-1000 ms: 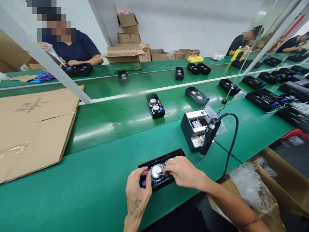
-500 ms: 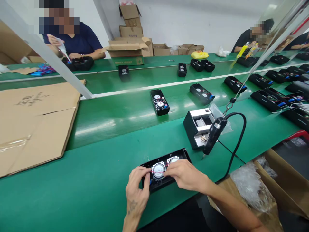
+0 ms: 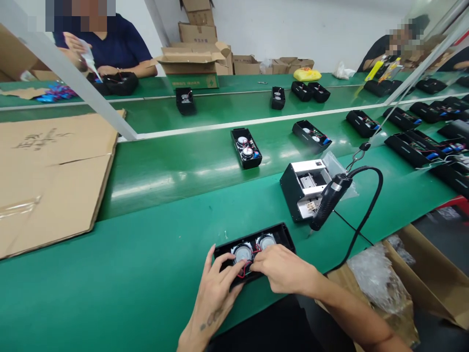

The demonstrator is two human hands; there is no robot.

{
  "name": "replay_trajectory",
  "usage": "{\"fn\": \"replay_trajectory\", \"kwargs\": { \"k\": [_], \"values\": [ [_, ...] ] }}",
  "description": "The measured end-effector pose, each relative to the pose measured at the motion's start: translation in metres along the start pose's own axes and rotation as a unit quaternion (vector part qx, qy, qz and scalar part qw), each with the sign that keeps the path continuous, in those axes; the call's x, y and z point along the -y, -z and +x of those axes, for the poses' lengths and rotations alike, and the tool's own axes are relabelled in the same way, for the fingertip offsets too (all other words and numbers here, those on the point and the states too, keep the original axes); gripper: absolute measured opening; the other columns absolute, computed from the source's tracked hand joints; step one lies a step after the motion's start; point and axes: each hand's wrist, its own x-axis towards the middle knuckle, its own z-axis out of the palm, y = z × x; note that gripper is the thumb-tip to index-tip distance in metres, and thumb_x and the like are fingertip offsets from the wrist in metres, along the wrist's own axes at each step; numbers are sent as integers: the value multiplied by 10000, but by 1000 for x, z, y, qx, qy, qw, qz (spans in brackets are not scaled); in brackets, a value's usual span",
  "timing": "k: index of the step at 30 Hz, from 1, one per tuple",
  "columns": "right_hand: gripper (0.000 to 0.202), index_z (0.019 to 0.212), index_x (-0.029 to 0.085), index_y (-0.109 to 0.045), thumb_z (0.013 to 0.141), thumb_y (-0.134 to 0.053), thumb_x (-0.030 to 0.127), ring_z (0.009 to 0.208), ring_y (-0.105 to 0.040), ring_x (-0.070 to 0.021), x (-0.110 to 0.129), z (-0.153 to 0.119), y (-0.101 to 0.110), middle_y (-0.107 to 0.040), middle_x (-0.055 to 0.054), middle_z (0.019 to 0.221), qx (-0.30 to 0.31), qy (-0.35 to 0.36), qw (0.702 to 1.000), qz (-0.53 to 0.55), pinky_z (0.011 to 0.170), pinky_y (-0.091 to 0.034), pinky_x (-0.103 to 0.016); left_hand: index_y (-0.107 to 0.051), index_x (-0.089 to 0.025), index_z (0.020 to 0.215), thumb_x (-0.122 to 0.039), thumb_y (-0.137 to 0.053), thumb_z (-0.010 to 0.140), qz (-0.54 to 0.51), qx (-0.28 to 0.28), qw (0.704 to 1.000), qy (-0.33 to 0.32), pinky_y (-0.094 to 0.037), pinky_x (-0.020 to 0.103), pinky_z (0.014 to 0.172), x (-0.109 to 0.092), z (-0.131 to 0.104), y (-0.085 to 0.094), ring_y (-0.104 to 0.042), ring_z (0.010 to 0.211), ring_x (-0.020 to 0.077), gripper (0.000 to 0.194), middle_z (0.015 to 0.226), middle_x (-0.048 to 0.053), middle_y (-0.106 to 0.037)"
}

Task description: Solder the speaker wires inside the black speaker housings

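A long black speaker box (image 3: 273,230) lies open in front of me, with two round silver speakers inside, the left speaker (image 3: 242,253) and the right speaker (image 3: 265,241). A thin red wire (image 3: 242,274) loops near the left speaker's lower edge. My left hand (image 3: 218,283) is at the box's left end, fingertips over the left speaker and the wire, thumb low at the near wall. My right hand (image 3: 286,269) has its fingers pinched together at the wire between the speakers. The fingertips partly hide the wire.
An electric screwdriver (image 3: 331,200) hangs right of the box, before a black-and-silver machine (image 3: 306,186). Flat cardboard (image 3: 54,181) lies left. Another open speaker box (image 3: 246,148) rests on the green belt (image 3: 176,161). A person (image 3: 106,49) works across the line, holding a white bottle (image 3: 90,58).
My left hand has moved right and inward, from the box's left end to the left speaker. The wire, stretched across that speaker before, now loops below it. My right hand stays close to the wire.
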Motion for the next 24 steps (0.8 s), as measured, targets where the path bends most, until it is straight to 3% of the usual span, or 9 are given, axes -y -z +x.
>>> {"fn": "replay_trajectory", "kwargs": {
  "k": [5,10,16,18,21,24],
  "values": [
    [353,1126,134,-794,803,-654,110,877,-715,-240,-1,-2,-10,-807,-116,1030,-22,28,999,18,844,-490,-347,-646,-233,1404,-105,-696,941,-17,8,1000,2,-203,691,1367,-5,3,2,-725,1192,267,483,977,6,-826],
    [255,1086,125,-744,895,-581,83,885,-679,-237,-9,-6,-35,-778,-105,961,-84,86,992,-39,918,-462,-388,-700,-242,1283,-121,-759,898,-31,15,999,18,-197,690,1365,0,3,-1,-727,1146,267,408,925,-7,-822],
    [365,1155,137,-724,872,-538,-1,848,-649,-225,-13,-7,-54,-772,-107,985,-120,79,988,-49,861,-451,-369,-647,-238,1437,-97,-729,909,2,19,1000,-11,-158,685,1375,-3,2,0,-724,1085,251,552,900,-16,-806],
    [414,1217,117,-711,864,-535,-12,879,-664,-233,-11,-7,-52,-782,-119,1008,-122,69,989,-40,890,-458,-373,-639,-229,1447,-73,-695,916,0,22,999,-24,-134,694,1376,-2,5,2,-723,1090,244,556,923,-11,-808],
    [466,1286,112,-694,865,-544,-21,924,-689,-240,-8,-1,-37,-796,-132,1056,-108,43,993,-25,953,-454,-391,-694,-246,1373,-129,-714,909,-49,27,998,-11,-247,663,1357,8,20,5,-750,983,209,480,980,7,-808],
    [425,1236,156,-739,866,-596,4,953,-722,-246,-13,13,-8,-814,-117,1066,-74,22,997,21,924,-458,-376,-750,-290,1284,-283,-833,812,-137,89,984,70,-414,589,1286,24,50,15,-764,918,202,480,1017,4,-811]
  ]
}}
